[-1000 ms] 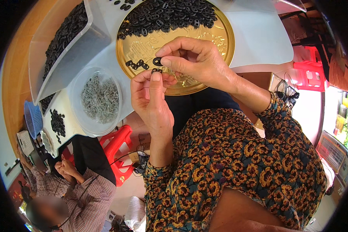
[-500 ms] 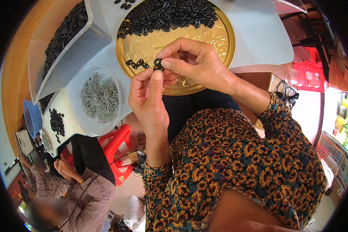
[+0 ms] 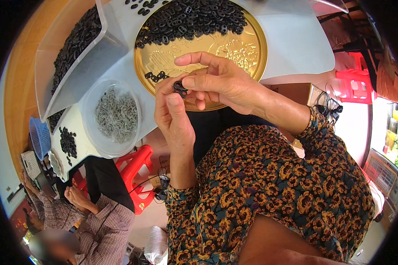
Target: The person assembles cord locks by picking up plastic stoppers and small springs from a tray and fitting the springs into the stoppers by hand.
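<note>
Between my two hands is a small black plastic piece with holes (image 3: pixel 180 89), held over the near edge of a round gold tray (image 3: pixel 138 66). My left hand (image 3: pixel 176 117) pinches it from below between thumb and fingers. From the right, the thumb of my right hand (image 3: pixel 225 84) presses on its upper side, with the index finger lifted away. Whether a smaller part sits inside the piece is too small to tell. A heap of similar black pieces (image 3: pixel 194 20) covers the tray's far side. Several more black pieces (image 3: pixel 154 76) lie in a small group left of my hands.
Left of the tray stands a clear round tub (image 3: pixel 137 128) of small metal springs (image 3: pixel 116 114). Behind it is a large clear bin (image 3: pixel 90 57) of black parts. A red stool (image 3: pixel 137 176) is below the table. Another person's hands (image 3: pixel 78 198) are at lower left.
My hands have come slightly down toward me with the black piece, which has turned. The right index finger has lifted off it. The whole view has shifted a little.
</note>
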The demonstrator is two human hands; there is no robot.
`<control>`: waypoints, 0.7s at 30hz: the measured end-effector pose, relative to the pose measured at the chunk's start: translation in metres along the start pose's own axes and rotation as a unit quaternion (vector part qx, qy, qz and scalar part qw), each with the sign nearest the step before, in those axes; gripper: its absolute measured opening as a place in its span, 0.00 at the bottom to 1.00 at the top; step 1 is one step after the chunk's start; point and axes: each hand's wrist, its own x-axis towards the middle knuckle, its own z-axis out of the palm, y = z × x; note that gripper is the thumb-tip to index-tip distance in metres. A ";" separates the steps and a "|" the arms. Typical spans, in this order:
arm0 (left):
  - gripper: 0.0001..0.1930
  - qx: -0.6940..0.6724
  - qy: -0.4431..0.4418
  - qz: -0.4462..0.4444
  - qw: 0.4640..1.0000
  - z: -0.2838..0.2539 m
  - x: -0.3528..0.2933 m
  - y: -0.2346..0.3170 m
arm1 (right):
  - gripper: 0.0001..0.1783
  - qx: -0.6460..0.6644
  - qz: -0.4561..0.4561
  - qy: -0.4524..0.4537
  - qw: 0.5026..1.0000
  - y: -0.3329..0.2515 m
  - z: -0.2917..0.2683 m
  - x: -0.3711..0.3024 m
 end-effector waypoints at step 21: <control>0.29 -0.099 -0.003 -0.057 0.993 0.017 -0.008 0.015 | 0.29 0.051 0.003 -0.013 0.999 0.006 0.013 -0.007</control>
